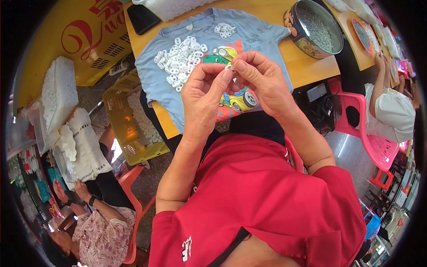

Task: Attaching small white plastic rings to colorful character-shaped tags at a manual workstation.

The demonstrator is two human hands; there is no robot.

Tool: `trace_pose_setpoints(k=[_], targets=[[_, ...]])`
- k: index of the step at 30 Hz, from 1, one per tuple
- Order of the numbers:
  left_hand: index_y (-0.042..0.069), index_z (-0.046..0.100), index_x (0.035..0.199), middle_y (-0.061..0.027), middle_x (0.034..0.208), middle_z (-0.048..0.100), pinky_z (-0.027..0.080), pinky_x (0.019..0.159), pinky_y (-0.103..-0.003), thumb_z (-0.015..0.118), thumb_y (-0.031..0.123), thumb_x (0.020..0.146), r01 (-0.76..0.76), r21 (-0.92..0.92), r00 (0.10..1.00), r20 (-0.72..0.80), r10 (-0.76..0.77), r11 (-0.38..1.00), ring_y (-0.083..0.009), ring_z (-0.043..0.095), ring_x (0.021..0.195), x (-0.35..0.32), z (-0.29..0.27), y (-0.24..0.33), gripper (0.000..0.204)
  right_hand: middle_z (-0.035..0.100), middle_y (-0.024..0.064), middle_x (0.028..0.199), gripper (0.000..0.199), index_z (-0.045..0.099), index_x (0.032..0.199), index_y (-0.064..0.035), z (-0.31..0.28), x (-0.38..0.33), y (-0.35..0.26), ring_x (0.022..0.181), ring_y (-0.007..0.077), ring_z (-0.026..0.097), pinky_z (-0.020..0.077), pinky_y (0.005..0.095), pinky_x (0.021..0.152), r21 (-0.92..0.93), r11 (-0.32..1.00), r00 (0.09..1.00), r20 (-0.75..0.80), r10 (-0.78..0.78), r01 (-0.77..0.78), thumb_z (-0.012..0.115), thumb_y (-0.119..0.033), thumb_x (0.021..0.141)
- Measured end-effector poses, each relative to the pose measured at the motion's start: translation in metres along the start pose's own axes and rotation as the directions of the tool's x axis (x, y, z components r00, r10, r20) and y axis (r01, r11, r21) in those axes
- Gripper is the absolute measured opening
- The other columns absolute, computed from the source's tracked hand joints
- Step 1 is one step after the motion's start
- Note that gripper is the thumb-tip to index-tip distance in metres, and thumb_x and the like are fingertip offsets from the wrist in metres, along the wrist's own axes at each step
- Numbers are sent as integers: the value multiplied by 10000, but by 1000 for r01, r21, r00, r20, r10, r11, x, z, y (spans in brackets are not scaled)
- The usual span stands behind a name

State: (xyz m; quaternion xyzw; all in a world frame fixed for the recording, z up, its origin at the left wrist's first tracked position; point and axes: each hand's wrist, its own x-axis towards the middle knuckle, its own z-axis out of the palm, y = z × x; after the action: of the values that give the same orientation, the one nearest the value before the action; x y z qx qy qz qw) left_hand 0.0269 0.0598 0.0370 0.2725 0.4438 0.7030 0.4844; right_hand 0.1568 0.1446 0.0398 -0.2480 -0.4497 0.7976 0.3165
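Wooden table (307, 66) under blue shirt (209, 31); both hands' fingers (224, 73) pinch a white ring (230, 67)

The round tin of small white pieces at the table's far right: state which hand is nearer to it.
Right. The right hand is raised just below and left of the round tin, pinching a small white piece with the left hand, which sits farther left, nearer the white rings pile.

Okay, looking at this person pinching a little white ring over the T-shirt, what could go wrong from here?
The small white ring, pinched between the left hand and the right hand, could slip and drop toward the lap, since the hands sit near the table edge. A sleeve or wrist might also scatter the heap of white rings on the T-shirt.
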Motion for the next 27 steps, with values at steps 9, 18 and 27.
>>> trace_pose_setpoints(k=[9, 18, 27], targets=[[-22, 600, 991, -62, 841, 664, 520, 667, -222, 639, 63, 935, -62, 34, 997, -44, 63, 998, -100, 642, 736, -2, 5, -1, 109, 631, 27, 936, 132, 605, 1028, -25, 5, -1, 2, 794, 90, 567, 481, 240, 726, -61, 995, 997, -23, -79, 77, 619, -138, 962], [-19, 600, 970, -60, 803, 670, 518, 669, -217, 633, 44, 934, -173, 127, 975, -117, 188, 977, -94, 646, 716, -4, 7, -4, 80, 635, 30, 942, 139, 611, 1025, -18, 10, 4, 4, 817, 101, 578, 495, 251, 749, 30, 998, 999, 3, -47, 46, 640, -130, 947], [-31, 613, 965, -80, 800, 673, 512, 638, -231, 644, 87, 936, -22, -3, 992, -121, 22, 1000, -115, 636, 688, 13, -3, -5, 126, 634, 37, 937, 181, 622, 1079, -7, -1, 15, 11, 833, 93, 588, 510, 251, 781, 45, 999, 1000, 11, -15, 14, 618, -147, 963]])
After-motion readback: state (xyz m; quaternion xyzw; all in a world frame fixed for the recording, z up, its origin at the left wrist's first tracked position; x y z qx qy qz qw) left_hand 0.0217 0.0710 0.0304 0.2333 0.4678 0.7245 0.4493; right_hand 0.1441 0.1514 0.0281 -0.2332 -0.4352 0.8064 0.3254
